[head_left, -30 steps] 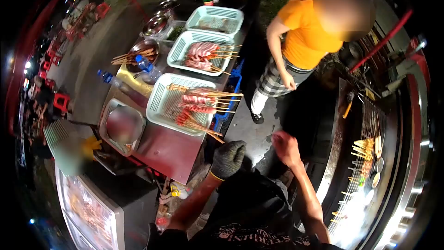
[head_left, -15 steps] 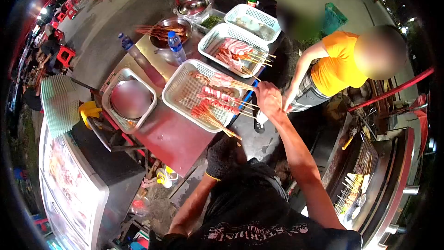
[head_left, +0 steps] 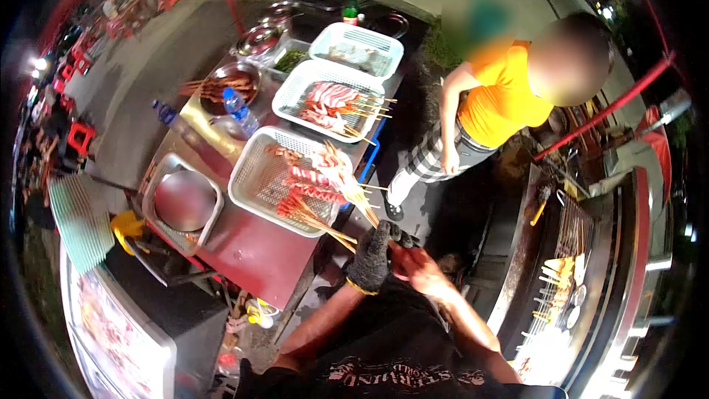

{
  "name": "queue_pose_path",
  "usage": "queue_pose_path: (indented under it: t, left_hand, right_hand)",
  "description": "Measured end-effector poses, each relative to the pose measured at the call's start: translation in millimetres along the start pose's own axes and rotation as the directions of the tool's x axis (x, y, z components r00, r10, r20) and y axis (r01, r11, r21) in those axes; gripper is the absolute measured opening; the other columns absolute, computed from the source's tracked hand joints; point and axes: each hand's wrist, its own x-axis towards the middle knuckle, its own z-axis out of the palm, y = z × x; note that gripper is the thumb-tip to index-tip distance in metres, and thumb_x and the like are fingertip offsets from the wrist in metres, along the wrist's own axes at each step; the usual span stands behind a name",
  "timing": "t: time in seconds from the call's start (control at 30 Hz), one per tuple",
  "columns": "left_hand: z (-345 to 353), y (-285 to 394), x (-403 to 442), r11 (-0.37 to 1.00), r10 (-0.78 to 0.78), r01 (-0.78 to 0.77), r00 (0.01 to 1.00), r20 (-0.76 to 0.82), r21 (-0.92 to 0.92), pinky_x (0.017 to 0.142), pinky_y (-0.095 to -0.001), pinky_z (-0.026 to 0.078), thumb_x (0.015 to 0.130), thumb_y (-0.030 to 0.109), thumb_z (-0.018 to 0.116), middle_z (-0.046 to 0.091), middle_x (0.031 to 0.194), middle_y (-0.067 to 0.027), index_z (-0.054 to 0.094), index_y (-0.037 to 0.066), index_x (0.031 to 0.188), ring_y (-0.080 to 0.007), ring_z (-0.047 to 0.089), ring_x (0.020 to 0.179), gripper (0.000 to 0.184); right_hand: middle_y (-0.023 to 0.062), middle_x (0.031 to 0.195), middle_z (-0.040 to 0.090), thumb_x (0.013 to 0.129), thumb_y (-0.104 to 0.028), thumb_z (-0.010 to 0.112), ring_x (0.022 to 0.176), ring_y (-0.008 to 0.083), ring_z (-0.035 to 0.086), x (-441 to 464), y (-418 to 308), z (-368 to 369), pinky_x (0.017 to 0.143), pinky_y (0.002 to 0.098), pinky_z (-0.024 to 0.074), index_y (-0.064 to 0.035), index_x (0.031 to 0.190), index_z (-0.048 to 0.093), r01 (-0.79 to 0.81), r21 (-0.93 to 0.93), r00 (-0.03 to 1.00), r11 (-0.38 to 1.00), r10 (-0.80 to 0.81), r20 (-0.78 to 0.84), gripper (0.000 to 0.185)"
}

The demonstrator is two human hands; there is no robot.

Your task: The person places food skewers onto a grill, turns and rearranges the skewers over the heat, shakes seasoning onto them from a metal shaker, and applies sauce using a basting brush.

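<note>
Held: one bundle of skewers (head_left: pixel 342 177), pale meat at the far end, over the right edge of the near basket (head_left: pixel 249 186); stick ends toward the wearer.
Left hand (head_left: pixel 368 262), dark glove: fingers closed on the stick ends.
Right hand (head_left: pixel 419 272), bare: fingers bent inward, beside the glove; grip cannot be told.

Done, by judgement: the bundle is gathered in hand; separate food sticks (head_left: pixel 559 281) lie across the grill (head_left: pixel 620 266).
Left, by judgement: red-meat skewers (head_left: pixel 314 191) in the near basket, not picked up, and sliced-meat skewers (head_left: pixel 331 96) in the middle basket (head_left: pixel 286 102), both along the right edge of the table (head_left: pixel 258 270). A steel bowl (head_left: pixel 255 87) near the left edge holds browner skewers.

Hard to make out: number of sticks in the bundle; whether its meat touches the pieces beneath; contents of the far basket (head_left: pixel 319 48); right fingertips, dim and overlapped; lower grill, lost in glare; round dish (head_left: pixel 185 201) at the left edge, blurred.
</note>
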Motion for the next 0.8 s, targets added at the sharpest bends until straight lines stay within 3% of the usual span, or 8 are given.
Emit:
queue_pose_path:
  t: [0.13,0.3,0.37,0.4,0.5,0.57,0.7,0.8]
  left_hand:
    - [-33,17,40,0.840,0.064,-0.093,0.995,0.073,0.534,0.079,-0.0346,0.049,0.099,0.030,0.044,0.063,0.096,-0.0145,0.053,0.001,0.102,-0.0230,0.061,0.082,0.030]
    - [-46,-12,30,0.979,-0.167,0.158,0.984,0.063,0.132,0.086,-0.0349,0.048,0.100,0.038,0.042,0.061,0.111,-0.0235,0.052,-0.001,0.108,-0.0263,0.060,0.102,0.041]
    - [-17,-14,29,0.970,-0.232,0.222,0.967,0.109,0.098,0.086,-0.0355,0.048,0.099,0.038,0.043,0.061,0.110,-0.0233,0.053,-0.001,0.107,-0.0269,0.060,0.101,0.041]
    - [-3,-15,30,0.963,-0.238,0.216,0.962,0.132,0.163,0.085,-0.0357,0.048,0.099,0.037,0.044,0.061,0.109,-0.0232,0.053,-0.001,0.107,-0.0272,0.060,0.100,0.040]
    - [33,-22,48,0.914,-0.226,0.124,0.947,0.230,0.387,0.084,-0.0366,0.048,0.097,0.036,0.045,0.061,0.107,-0.0229,0.054,-0.001,0.107,-0.0281,0.060,0.098,0.040]
    - [54,-34,63,0.875,-0.220,0.043,0.922,0.318,0.482,0.083,-0.0371,0.048,0.096,0.036,0.046,0.061,0.106,-0.0227,0.054,-0.001,0.107,-0.0287,0.060,0.097,0.039]
    - [112,-58,72,0.811,-0.190,-0.151,0.846,0.498,0.565,0.082,-0.0382,0.048,0.094,0.034,0.048,0.061,0.103,-0.0223,0.055,-0.001,0.106,-0.0299,0.060,0.095,0.038]
    - [148,-68,72,0.785,-0.170,-0.267,0.775,0.608,0.559,0.081,-0.0390,0.048,0.093,0.033,0.050,0.061,0.101,-0.0219,0.055,-0.002,0.106,-0.0308,0.060,0.094,0.038]
  right_hand:
    - [0.0018,0.073,0.056,0.091,-0.002,0.038,0.062,0.0102,0.049,-60,20,-46,0.056,0.0277,0.0417,0.0024,0.097,0.058,-0.401,0.545,0.860,0.736,0.097,0.502,0.022]
    - [0.0042,0.089,0.063,0.099,-0.029,0.049,0.083,0.0165,0.057,-18,-38,-52,0.074,0.0310,0.0475,0.0022,0.106,0.058,0.030,0.030,0.976,0.999,-0.023,-0.215,0.033]
    - [0.0118,0.073,0.060,0.100,-0.039,0.045,0.070,0.0176,0.053,-1,-40,-29,0.067,0.0350,0.0464,0.0006,0.094,0.059,-0.230,-0.144,0.964,0.962,0.204,-0.172,0.042]
    - [0.0271,0.071,0.058,0.100,-0.044,0.041,0.065,0.0358,0.059,-5,-47,-20,0.064,0.0454,0.0475,0.0010,0.091,0.063,-0.148,-0.082,0.968,0.986,0.127,-0.215,0.050]
    - [0.0293,0.074,0.056,0.100,-0.043,0.042,0.062,0.0298,0.058,-28,-36,-13,0.062,0.0458,0.0452,0.0030,0.095,0.063,-0.187,-0.015,0.967,0.982,0.181,-0.180,0.051]
    - [0.0274,0.074,0.057,0.101,-0.037,0.041,0.066,0.0339,0.054,-50,29,9,0.065,0.0434,0.0446,0.0052,0.082,0.057,0.103,-0.057,0.964,0.993,-0.114,-0.238,0.049]
    - [0.0267,0.066,0.054,0.098,-0.035,0.044,0.060,0.0421,0.054,-149,30,-27,0.056,0.0469,0.0442,0.0008,0.072,0.059,-0.286,-0.221,0.671,0.933,0.030,-0.741,0.048]
    - [0.0172,0.058,0.043,0.096,-0.026,0.045,0.054,0.0361,0.045,-219,8,-59,0.053,0.0413,0.0402,-0.0010,0.066,0.046,-0.064,-0.305,0.237,0.950,-0.282,-0.929,0.039]
